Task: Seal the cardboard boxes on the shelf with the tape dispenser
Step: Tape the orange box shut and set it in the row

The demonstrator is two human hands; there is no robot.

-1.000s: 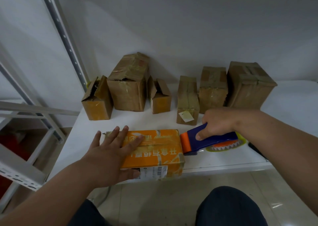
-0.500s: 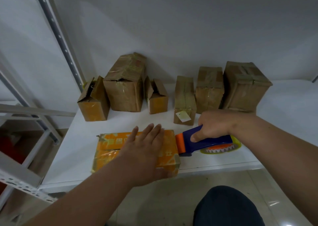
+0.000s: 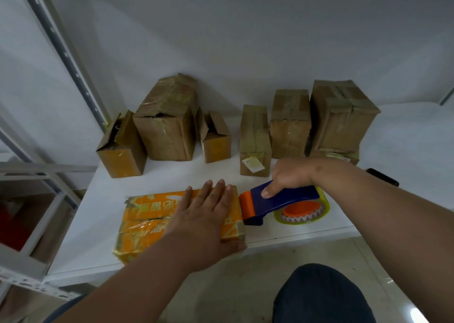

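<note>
An orange box (image 3: 145, 214) with printed characters lies flat near the front edge of the white shelf (image 3: 172, 172). My left hand (image 3: 204, 217) presses flat on its right half, fingers straight, thumb over the front edge. My right hand (image 3: 292, 175) grips the blue handle of the tape dispenser (image 3: 277, 203). The dispenser's orange front end touches the box's right end. Its yellow-rimmed tape roll (image 3: 303, 211) sits behind on the shelf.
Several brown cardboard boxes stand in a row at the back: an open one (image 3: 120, 150) at the left, a tall taped one (image 3: 167, 123), a small open one (image 3: 215, 138), taped ones (image 3: 344, 116) at the right. A grey upright (image 3: 61, 50) rises left. A dark object (image 3: 382, 177) lies right.
My left hand slid along the box top from its left half to its right end. The dispenser stayed against the box's right end, in my right hand's grip.
</note>
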